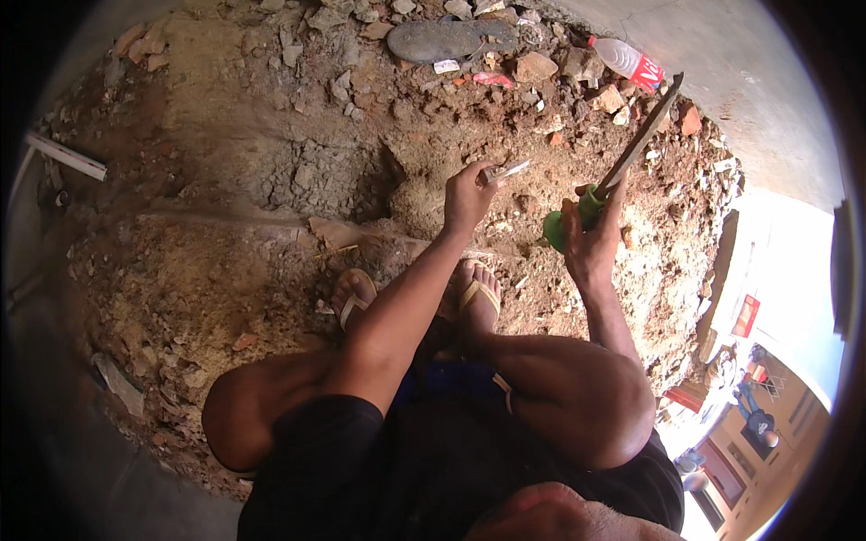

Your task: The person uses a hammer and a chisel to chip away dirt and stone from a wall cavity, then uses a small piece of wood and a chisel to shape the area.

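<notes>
"Gripping the tool [629, 155] by its green handle [590, 208], that's the right hand [593, 245], fingers wrapped; I'd guess it points away to spare the feet [481, 293]."

"And the left, on your feed?"

"I've got the left hand [469, 197] pinching a pale piece [511, 171], fingers closed, near the tool, above the dirt [532, 284]."

"Anything in the way?"

"Stones [536, 68] ahead, bottle [629, 63] near the tool's tip, sole [433, 41] farther left."

The long green-handled metal blade [641, 135] is in the right hand [592, 250], right of the thin pale piece [515, 169] in the left hand [468, 202]. Beyond, a grey oblong slab [433, 41] lies left of a clear plastic bottle [622, 59]; crumbly grey clods [307, 180] lie left of both hands.
</notes>
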{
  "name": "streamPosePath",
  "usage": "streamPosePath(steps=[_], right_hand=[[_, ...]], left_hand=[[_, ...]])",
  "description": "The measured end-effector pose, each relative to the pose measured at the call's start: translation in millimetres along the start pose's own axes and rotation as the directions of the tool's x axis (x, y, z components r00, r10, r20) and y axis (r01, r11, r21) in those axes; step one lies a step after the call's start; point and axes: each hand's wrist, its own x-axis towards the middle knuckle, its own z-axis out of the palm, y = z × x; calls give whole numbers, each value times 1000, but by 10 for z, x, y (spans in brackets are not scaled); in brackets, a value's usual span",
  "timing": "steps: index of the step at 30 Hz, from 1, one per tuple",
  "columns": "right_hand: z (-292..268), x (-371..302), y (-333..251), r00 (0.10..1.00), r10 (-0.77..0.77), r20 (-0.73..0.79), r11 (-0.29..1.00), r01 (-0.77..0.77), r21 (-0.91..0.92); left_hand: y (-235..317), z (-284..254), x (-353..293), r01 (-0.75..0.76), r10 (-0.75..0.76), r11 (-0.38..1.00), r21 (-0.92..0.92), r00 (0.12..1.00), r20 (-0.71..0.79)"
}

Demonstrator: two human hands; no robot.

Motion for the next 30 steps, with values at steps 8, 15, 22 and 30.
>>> streamPosePath(steps=[8,15,22,30], right_hand=[[-8,-353,88,938,176,299,956,-90,-279],[-410,-128,215,868,176,465,873,81,-481],[-309,28,-298,885,-465,-37,863,443,-242],[-298,-164,78,906,302,298,940,-336,69]], left_hand=[[136,42,-37,6,-6,1000,11,999,45],[54,104,-25,-77,76,997,20,996,36],[-26,44,-19,-61,61,998,10,998,9],[-19,214,-96,-104,104,995,-13,994,29]])
